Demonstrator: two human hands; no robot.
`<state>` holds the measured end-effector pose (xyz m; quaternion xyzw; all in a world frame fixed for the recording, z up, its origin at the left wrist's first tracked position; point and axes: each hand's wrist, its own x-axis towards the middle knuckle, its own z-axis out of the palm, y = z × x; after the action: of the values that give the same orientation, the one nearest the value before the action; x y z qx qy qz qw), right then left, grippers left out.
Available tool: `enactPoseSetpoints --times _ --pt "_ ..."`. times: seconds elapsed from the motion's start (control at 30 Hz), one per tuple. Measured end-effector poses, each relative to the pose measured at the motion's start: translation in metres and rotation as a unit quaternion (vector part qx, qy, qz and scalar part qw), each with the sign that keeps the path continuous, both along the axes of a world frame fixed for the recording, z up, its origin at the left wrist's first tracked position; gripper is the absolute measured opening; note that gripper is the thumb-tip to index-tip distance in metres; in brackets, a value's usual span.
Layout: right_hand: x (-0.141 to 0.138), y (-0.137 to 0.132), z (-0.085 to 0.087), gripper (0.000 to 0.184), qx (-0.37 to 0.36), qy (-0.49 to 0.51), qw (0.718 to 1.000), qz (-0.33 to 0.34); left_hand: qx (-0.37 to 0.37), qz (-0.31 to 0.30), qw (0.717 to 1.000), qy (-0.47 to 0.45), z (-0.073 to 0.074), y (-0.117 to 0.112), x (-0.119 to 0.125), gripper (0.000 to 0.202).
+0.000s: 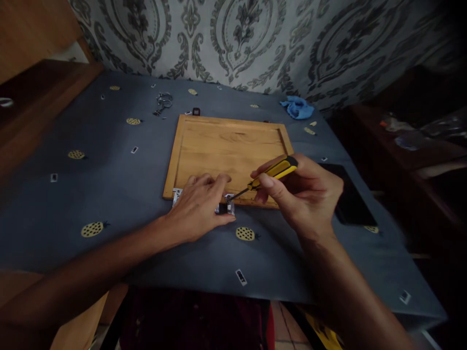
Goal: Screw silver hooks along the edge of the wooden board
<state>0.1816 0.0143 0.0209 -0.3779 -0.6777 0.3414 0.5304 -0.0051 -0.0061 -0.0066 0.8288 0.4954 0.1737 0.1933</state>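
Note:
A wooden panel door [229, 146] lies flat on a table covered in a dark blue cloth [109, 194]. A metal hinge [229, 204] sits at the panel's near edge. My left hand [200, 206] lies over the hinge, fingers pressed down on it and on the wood. My right hand [299, 194] grips a yellow and black screwdriver [273, 171], whose tip meets the hinge's right end.
A bunch of metal hardware [163, 103] lies at the back left of the cloth and a crumpled blue rag [298, 108] at the back right. A black phone-like slab [348, 199] lies right of the panel. Patterned wallpaper rises behind; wooden furniture stands at both sides.

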Motion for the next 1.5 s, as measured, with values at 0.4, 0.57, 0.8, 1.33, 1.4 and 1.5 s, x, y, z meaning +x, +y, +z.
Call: enactPoseSetpoints --times 0.4,0.57,0.8,1.33,1.4,1.5 --pt "0.009 0.002 0.007 0.019 -0.07 0.004 0.995 0.075 -0.003 0.003 1.0 -0.003 0.001 0.0 0.001 0.061" --pt "0.004 0.001 0.006 0.012 -0.044 0.001 0.998 0.044 -0.002 0.002 1.0 -0.004 0.0 0.0 0.0 0.06" --pt "-0.002 -0.001 -0.005 0.016 0.035 -0.004 0.999 -0.023 0.003 0.006 1.0 0.0 0.0 0.0 0.0 0.06" --pt "0.0 -0.012 -0.014 0.01 0.193 -0.065 0.977 -0.068 0.016 -0.005 1.0 0.009 0.0 -0.001 0.001 0.063" --pt "0.0 -0.014 -0.011 0.01 0.196 -0.034 0.974 -0.103 0.015 -0.008 1.0 0.006 0.001 -0.001 0.0 0.062" --pt "0.0 -0.013 -0.008 0.011 0.164 -0.01 0.978 -0.128 0.011 -0.003 1.0 0.009 0.0 0.0 0.0 0.059"
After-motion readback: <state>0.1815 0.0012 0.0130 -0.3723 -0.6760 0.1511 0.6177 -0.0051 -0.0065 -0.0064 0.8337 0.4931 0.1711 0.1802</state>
